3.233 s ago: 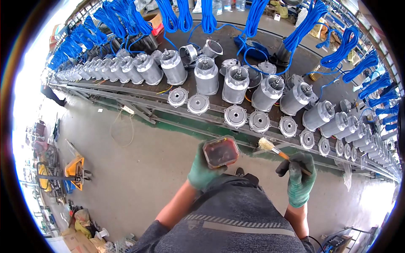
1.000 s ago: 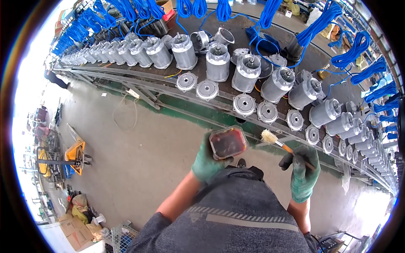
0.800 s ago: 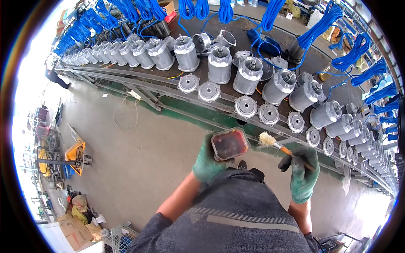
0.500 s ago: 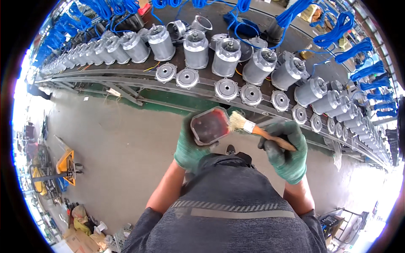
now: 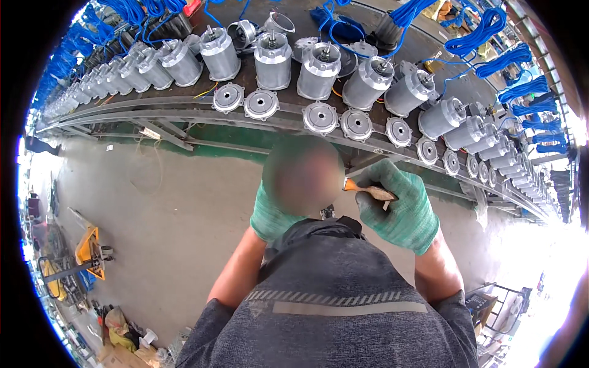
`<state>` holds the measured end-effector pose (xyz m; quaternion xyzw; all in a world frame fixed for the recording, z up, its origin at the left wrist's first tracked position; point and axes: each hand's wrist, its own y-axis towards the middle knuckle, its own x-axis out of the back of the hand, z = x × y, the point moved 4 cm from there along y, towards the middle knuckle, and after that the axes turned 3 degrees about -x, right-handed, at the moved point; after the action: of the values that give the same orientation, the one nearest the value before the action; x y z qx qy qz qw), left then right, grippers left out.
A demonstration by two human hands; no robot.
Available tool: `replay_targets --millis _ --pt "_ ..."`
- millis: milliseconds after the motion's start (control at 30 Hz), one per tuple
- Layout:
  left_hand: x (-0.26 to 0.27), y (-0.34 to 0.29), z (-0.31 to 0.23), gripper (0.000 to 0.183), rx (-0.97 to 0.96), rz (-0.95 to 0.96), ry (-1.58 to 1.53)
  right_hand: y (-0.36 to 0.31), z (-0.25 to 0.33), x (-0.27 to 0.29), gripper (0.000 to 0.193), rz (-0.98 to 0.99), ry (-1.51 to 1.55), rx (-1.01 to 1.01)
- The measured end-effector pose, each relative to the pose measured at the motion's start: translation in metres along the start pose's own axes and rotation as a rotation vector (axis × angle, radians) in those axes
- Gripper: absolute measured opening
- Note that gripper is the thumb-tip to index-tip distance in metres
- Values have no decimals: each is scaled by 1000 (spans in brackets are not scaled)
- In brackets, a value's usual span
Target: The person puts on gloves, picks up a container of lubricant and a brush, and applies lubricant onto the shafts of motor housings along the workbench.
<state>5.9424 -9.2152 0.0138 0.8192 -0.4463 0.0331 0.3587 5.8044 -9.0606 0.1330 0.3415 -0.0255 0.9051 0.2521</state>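
Note:
My left hand (image 5: 273, 218), in a green work glove, is closed around a small open tub (image 5: 304, 178). A round blur covers the tub and most of those fingers; the earlier picture shows its rounded rectangular rim and reddish residue inside. In my right hand (image 5: 405, 205), also gloved in green, is a paintbrush (image 5: 374, 191), gripped by its wooden handle. Its bristle end points left at the tub and disappears under the blur, so whether it touches the tub is hidden. Both hands are in front of my body, just short of the workbench edge.
Along the workbench (image 5: 202, 116) stands a curved row of grey motor housings (image 5: 273, 61) with upright shafts. Round metal end covers (image 5: 320, 118) lie along its front edge. Blue cable coils (image 5: 485, 30) are behind. A yellow pallet jack (image 5: 91, 248) is on the floor at left.
My right hand has moved left and slightly up, bringing the brush to the tub. The bench appears shifted a little up and left, and a blur now covers the tub.

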Motion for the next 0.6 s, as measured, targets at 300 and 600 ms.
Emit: replay_targets --millis 300,600 --pt "3 -11 10 91 8 25 53 2 9 -13 20 -45 -27 -30" --pt "7 -21 37 69 162 76 -96 9 17 -23 18 -30 -64 -48"
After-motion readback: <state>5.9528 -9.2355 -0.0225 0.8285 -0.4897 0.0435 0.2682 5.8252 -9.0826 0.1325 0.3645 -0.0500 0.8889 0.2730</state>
